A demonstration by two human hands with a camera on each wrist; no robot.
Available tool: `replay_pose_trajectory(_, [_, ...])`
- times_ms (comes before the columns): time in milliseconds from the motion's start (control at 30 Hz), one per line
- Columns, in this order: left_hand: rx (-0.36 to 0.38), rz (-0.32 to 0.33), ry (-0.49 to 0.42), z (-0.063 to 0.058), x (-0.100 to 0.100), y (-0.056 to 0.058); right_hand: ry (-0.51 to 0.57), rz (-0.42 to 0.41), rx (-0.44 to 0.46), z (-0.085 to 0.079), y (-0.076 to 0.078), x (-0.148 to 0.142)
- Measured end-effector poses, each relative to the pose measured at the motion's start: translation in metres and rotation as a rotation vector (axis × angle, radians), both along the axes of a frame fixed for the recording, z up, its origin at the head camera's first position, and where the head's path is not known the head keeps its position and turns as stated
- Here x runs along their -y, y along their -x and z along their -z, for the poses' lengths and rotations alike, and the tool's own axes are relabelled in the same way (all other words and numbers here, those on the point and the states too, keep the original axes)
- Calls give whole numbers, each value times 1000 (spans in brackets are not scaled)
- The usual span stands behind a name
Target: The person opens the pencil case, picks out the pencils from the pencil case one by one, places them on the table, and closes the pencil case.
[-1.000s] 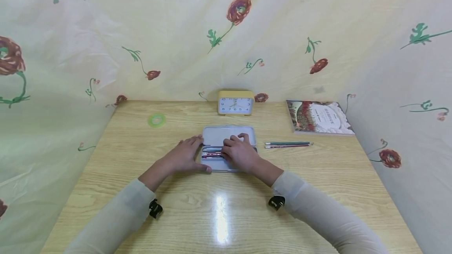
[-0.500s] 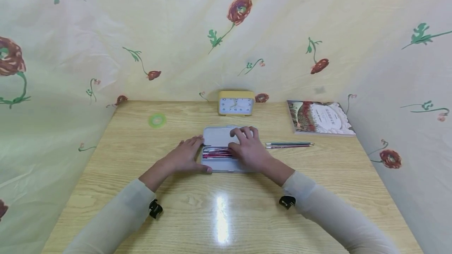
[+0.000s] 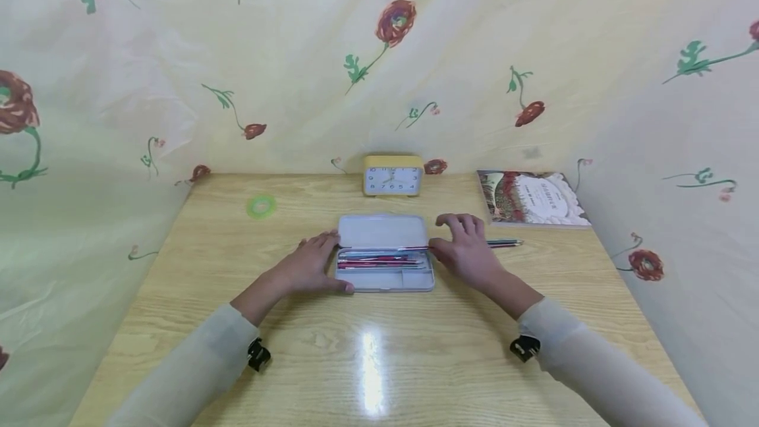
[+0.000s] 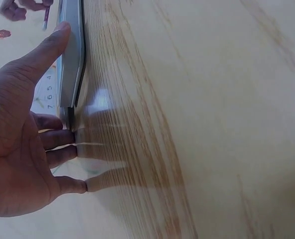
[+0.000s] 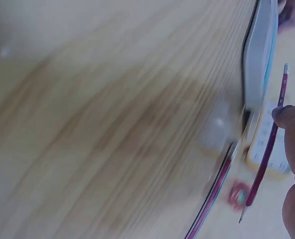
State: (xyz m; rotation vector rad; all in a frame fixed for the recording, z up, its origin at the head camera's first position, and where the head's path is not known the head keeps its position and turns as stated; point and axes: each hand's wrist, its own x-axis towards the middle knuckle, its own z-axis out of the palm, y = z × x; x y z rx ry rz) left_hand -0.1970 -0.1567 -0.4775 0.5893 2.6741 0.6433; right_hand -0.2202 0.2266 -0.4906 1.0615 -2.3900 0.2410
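1. Here's the dark red pencil [image 5: 268,149], pinched between thumb and fingers of the right hand [image 3: 465,252], eraser end reaching over the rear right of the pencil case, sharpened tip pointing away from it.
2. The pencil case [image 3: 370,280] sits mid-bench, lid [image 3: 382,232] laid back, with a bundle of pencils [image 3: 379,261] lying lengthwise in its rear compartment.
3. Over on the left end, the left hand [image 3: 308,262] spreads wide against the case, thumb at the front corner, fingers towards the back; the hands are apart.
4. Just right of the case, partly behind the right hand, loose pencils [image 3: 505,242] lie on the bench [image 3: 320,348].
5. Further back: a yellow clock [image 3: 393,176] behind the case, a green tape roll [image 3: 252,207] left, a book [image 3: 534,198] right.
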Motion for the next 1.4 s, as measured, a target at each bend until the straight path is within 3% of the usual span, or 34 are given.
replay_pose_trajectory(333, [14,-3,-11,2,0,-1,30,69,34,9,2,-65])
replay_pose_trajectory(600, [15,2,-20,0,1,-1,22,87,36,22,0,-91])
replay_pose_trajectory(1167, [9,13,-19,0,-1,-1,1,109,23,25,0,-98])
replay_pose_trajectory(1400, [16,7,-16,2,-1,1,47,99,153,17,-1,-72])
